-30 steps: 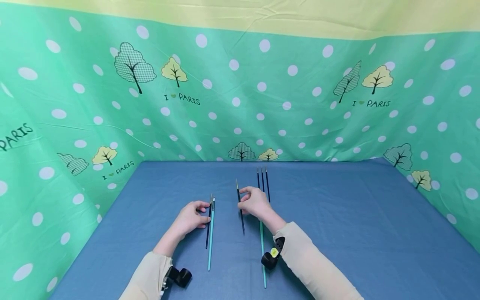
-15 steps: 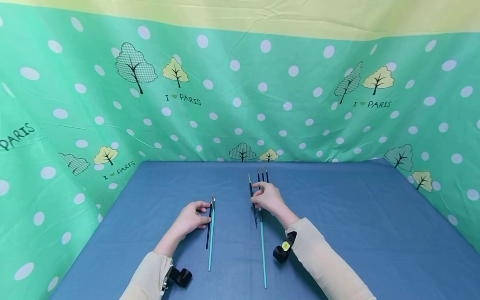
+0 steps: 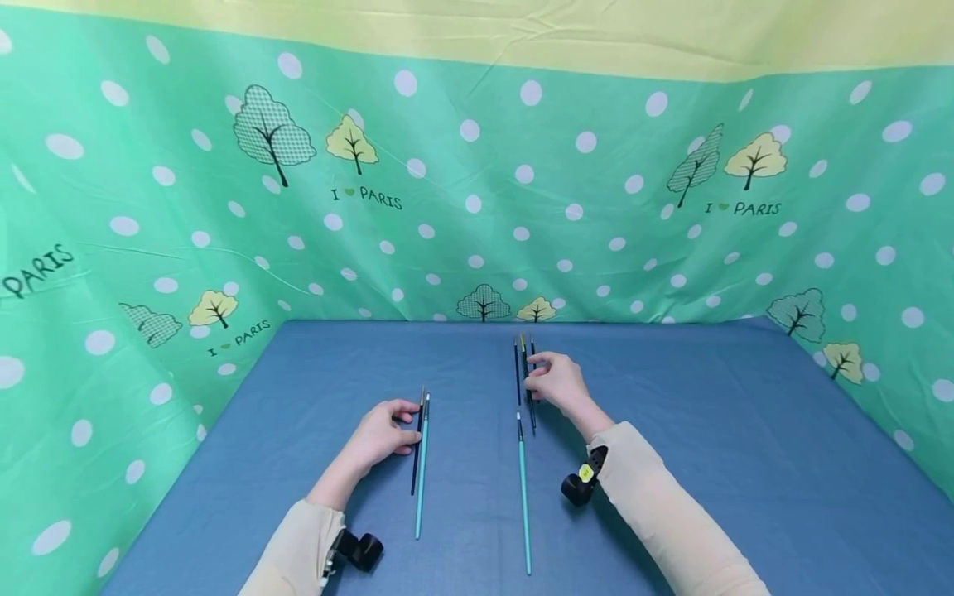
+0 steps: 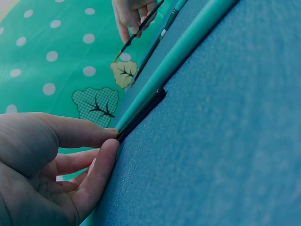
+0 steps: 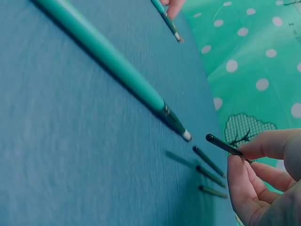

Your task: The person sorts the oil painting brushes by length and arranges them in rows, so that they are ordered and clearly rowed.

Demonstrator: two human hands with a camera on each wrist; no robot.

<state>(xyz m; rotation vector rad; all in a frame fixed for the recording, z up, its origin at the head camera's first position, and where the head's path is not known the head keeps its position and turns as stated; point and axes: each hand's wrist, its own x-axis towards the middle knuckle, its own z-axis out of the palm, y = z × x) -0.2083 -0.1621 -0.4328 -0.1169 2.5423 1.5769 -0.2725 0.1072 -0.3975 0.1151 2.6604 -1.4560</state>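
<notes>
In the head view, my left hand (image 3: 383,430) pinches a thin black paintbrush (image 3: 415,472) between thumb and finger. That brush lies along the left side of a longer teal paintbrush (image 3: 421,488) on the blue cloth. My right hand (image 3: 559,382) holds another black paintbrush (image 5: 223,145) by its handle, raised off the cloth, as the right wrist view shows. Below it lie three black brushes side by side, among them one black brush (image 3: 517,372) at the left; the hand partly covers the others. A second teal paintbrush (image 3: 524,505) lies nearer, in line with that row.
A blue cloth (image 3: 298,372) covers the table. Behind and at both sides hangs a green curtain (image 3: 462,232) with white dots and printed trees. Each sleeve carries a small black wrist camera (image 3: 358,550).
My right hand has carried its black paintbrush rightward, from the gap between the two groups to above the row of black brushes. The left hand has stayed in place.
</notes>
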